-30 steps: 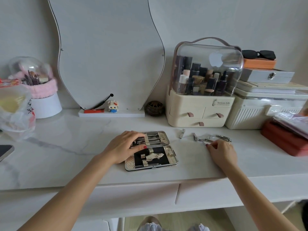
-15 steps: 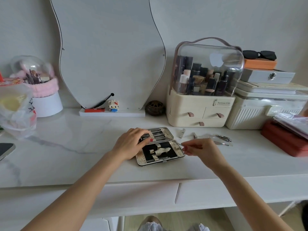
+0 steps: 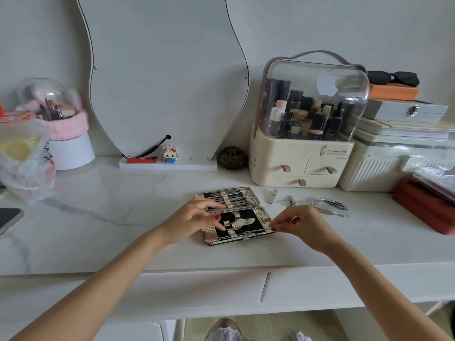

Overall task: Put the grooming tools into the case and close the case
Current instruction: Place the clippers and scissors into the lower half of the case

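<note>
**Case open flat, both your hands on it**

Head view: case (image 3: 235, 215) lies open on the white marble desk (image 3: 123, 217), in front of the cream cosmetic organizer (image 3: 301, 158) and slightly left of it. Far half holds a row of slim metal tools under a strap; near half has black lining with gold straps. Your left hand (image 3: 194, 216) rests on the case's left side, fingers loosely spread over the hinge and near half, gripping nothing. Your right hand (image 3: 299, 223) is at the case's right edge, thumb and forefinger pinched together on a thin tool whose tip sits on the near half; tool itself too small to make out. Loose tools right of the case: small nail clipper (image 3: 272, 196), nippers (image 3: 292, 200), larger clipper (image 3: 331, 205), all on the desk in front of the organizer, apart from the case.
</note>
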